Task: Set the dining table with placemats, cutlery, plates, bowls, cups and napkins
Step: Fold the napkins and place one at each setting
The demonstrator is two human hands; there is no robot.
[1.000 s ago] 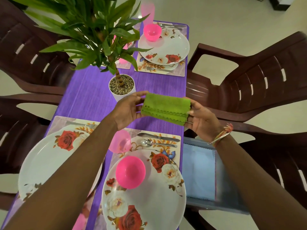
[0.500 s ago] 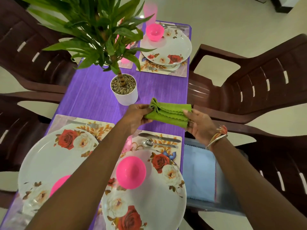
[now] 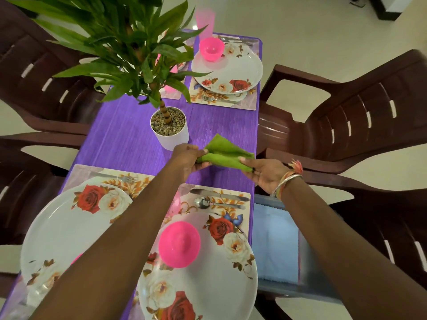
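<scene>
1. Napkin (image 3: 225, 155): green cloth folded into a loose band, held in the air between both hands, low over the purple table (image 3: 122, 139). One corner stands up beyond the fingers.
2. Left hand (image 3: 187, 158): fingers (image 3: 200, 151) curled round the napkin's left end, gripping it.
3. Right hand (image 3: 265, 173): palm turned upward, with the thumb tip on top of the napkin's right end and the fingers beneath, pinching it. Bangles (image 3: 286, 181) circle the wrist.
4. White pot (image 3: 169, 132): holds pebbles and a green plant, just beyond the left fingers. Whether they touch cannot be told.
5. Knife (image 3: 219, 196) and spoon (image 3: 205, 202): lie side by side on a floral placemat (image 3: 240, 207), on the person's side of the fingers and below the napkin.
6. Near plate (image 3: 208, 280): rose-patterned, closer still to the person, between the two forearms. It carries a pink bowl (image 3: 179, 243).
7. Second plate (image 3: 60, 227): left of the left forearm, with a fork (image 3: 124, 179) just beyond its rim.
8. Far plate (image 3: 227, 70): well beyond the fingers at the table's far end, bearing another pink bowl (image 3: 211, 48). A pink cup (image 3: 204, 18) stands behind it.
9. Blue cloth (image 3: 275, 241): lies in a grey tray (image 3: 300, 289) off the table's right edge, beneath the right wrist.
10. Brown chair (image 3: 346, 125): to the right of the right fingers, beside the table.
</scene>
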